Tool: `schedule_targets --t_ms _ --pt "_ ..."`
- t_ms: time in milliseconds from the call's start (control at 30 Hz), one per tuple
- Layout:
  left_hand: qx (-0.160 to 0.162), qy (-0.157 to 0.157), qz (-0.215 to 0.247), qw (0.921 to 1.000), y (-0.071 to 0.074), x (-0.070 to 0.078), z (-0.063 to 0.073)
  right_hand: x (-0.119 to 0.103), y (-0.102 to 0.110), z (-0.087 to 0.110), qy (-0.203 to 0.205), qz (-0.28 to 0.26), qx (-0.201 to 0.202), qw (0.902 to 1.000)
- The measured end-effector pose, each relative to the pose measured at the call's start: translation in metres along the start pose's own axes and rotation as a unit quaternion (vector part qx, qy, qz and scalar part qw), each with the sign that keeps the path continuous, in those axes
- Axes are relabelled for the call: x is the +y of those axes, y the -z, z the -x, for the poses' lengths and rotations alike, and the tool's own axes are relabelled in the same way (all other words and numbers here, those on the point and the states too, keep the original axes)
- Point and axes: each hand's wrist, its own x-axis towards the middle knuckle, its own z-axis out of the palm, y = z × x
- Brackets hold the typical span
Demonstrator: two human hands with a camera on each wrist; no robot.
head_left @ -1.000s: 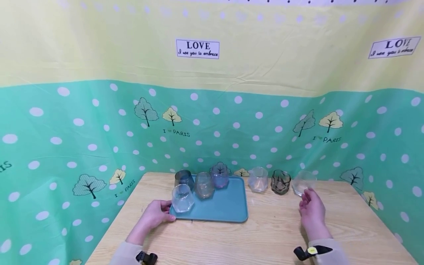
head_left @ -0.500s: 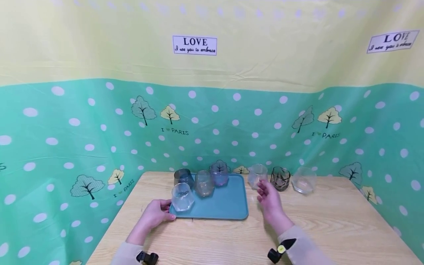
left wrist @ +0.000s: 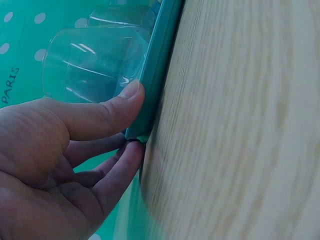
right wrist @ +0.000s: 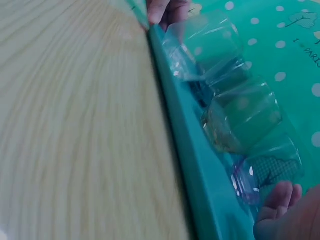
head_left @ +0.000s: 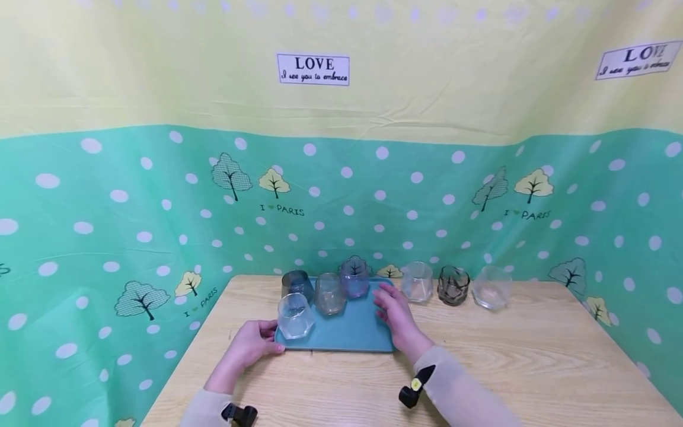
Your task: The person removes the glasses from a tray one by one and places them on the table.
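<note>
In the head view my left hand (head_left: 253, 344) pinches the front-left corner of a teal tray (head_left: 352, 340). The left wrist view has the thumb (left wrist: 112, 111) on the tray's rim and the other fingers under the corner. Several faceted glasses stand on the tray: a clear glass (head_left: 295, 317) nearest that hand, a dark grey glass (head_left: 296, 283), an amber-tinted glass (head_left: 330, 295) and a purple-tinted glass (head_left: 354, 280). Over the tray's right side is my right hand (head_left: 397, 314), fingers loosely bent and holding nothing, close to the purple-tinted glass.
Right of the tray, a clear glass (head_left: 417, 282), a dark faceted glass (head_left: 453, 286) and another clear glass (head_left: 491, 289) stand in a row on the wooden table (head_left: 512, 356). A green and yellow patterned cloth (head_left: 341, 196) hangs right behind the table.
My right hand has moved left from the far-right clear glass, past the other glasses in the row, to above the tray's right side. My left hand has stayed at the tray corner.
</note>
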Motion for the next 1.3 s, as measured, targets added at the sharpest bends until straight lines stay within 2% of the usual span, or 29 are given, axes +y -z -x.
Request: schedule_targets --t_ms 267,533,700,833,1000,1300 --pt "0.0 0.0 -0.004 1.0 0.0 0.002 0.001 0.005 -0.012 -0.008 -0.002 0.0 0.009 1.0" --pt "-0.003 0.009 -0.001 1.0 0.003 0.0 0.001 0.01 -0.025 -0.023 0.046 0.037 0.027 0.9979" --pt "-0.005 0.007 -0.001 1.0 0.002 -0.001 0.0 0.013 -0.028 -0.03 0.074 0.07 0.025 0.9945" --pt "-0.004 0.004 0.004 1.0 -0.001 0.0 -0.001 0.014 -0.03 -0.033 0.091 0.075 0.02 0.9928" --pt "-0.009 0.004 0.005 0.9999 -0.003 0.001 -0.002 0.018 -0.031 -0.035 0.093 0.093 0.035 0.9907" --pt "-0.008 0.011 -0.001 0.9999 0.002 0.005 -0.001 0.011 -0.038 -0.042 0.087 0.171 0.05 0.9802"
